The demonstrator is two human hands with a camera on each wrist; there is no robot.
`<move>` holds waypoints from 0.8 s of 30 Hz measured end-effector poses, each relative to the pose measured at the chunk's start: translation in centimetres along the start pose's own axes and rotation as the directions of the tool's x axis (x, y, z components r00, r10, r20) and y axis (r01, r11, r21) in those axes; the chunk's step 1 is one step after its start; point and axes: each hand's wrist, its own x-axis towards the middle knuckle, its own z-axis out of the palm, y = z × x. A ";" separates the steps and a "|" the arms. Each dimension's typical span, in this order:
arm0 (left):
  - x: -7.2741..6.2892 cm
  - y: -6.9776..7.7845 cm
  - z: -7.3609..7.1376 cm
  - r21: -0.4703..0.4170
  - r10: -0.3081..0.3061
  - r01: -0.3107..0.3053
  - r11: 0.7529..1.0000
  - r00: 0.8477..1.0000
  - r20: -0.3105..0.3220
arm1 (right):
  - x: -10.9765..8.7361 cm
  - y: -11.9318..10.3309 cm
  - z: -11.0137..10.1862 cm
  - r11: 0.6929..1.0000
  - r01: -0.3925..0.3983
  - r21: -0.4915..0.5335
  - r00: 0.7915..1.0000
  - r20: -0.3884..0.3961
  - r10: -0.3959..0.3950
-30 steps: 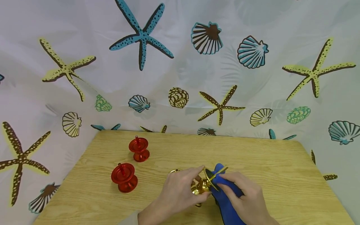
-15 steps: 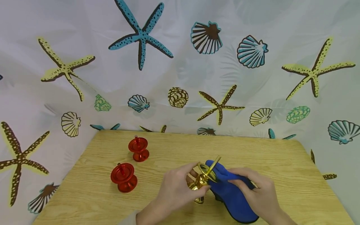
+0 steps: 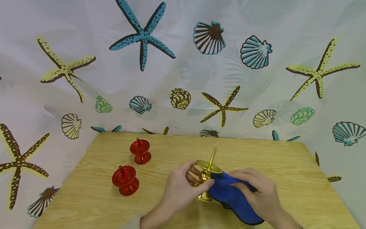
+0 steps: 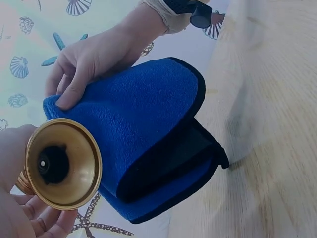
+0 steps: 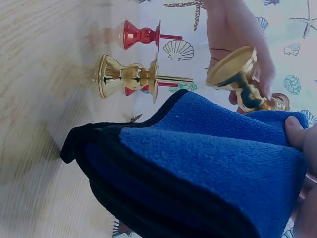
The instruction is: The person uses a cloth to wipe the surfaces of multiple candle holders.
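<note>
The right wrist (image 4: 147, 24) wears a pale sleeve (image 4: 173, 22), black strap (image 4: 177, 6) and rounded black device (image 4: 200, 17).

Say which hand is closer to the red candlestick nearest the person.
Left. In the head view, the left hand, holding a gold candlestick, is to the right of that red candlestick; the right hand, pinching the blue cloth, is farther right.

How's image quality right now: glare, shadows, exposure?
Head: fairly even light, bright glints on the held gold candle holder; left wrist: backdrop washed out at upper left, detail lost inside the dark folds of the blue cloth; right wrist: scene turned sideways, soft shadow on the table near the cloth.
</note>
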 end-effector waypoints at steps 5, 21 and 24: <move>-0.1 0.4 0.2 0.008 -0.074 0.073 0.997 0.996 0.053 | 0.1 0.2 0.7 0.997 0.075 -0.014 0.996 -0.040 -0.076; 0.1 0.2 0.3 -0.082 -0.011 0.022 0.996 0.990 0.139 | 0.8 -0.2 1.4 0.988 0.048 -0.143 0.995 -0.075 -0.060; 0.1 0.1 0.3 -0.097 0.006 0.006 0.995 0.993 0.120 | 0.8 -0.2 1.3 0.987 0.044 -0.155 0.995 -0.083 -0.057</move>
